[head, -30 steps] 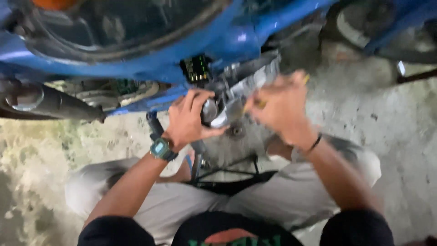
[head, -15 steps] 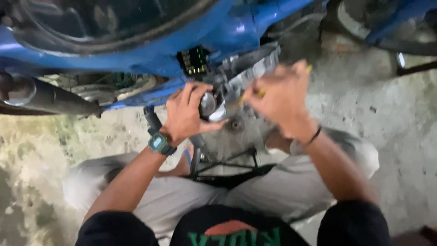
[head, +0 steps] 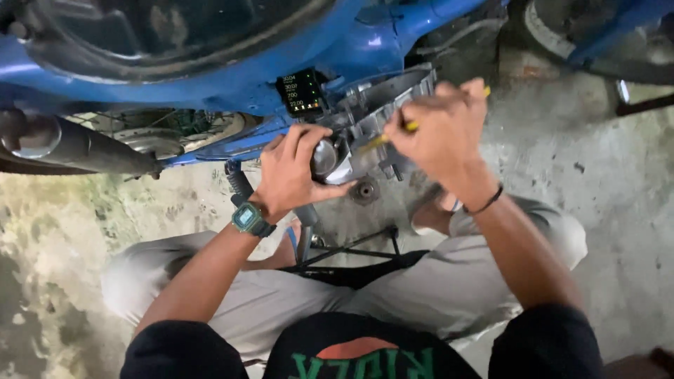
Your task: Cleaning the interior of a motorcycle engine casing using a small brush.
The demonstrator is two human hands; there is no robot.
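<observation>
Much of the engine is hidden behind my two hands, and the blue motorbike above it runs off the top and both sides of the view, so I only see its underside and part of a spoked wheel behind the frame. A grey exhaust pipe is cut off at the left edge. What sits under my right palm I cannot make out.

My left hand has its grip curled around a round shiny metal part at the side of the engine, fingers over the top and thumb underneath, touching it all round. My right hand is closed in a tight grip on one screwdriver with a yellow handle; the yellow shows at both ends of my fist, and the thin tip end points toward the engine just beside the shiny part. Whether the tip touches metal is too blurred to tell.

I count one green wristwatch on my left wrist and one dark band on my right. A small black box sits on the frame above my left hand. I squat on the concrete floor, knees spread in grey trousers.
</observation>
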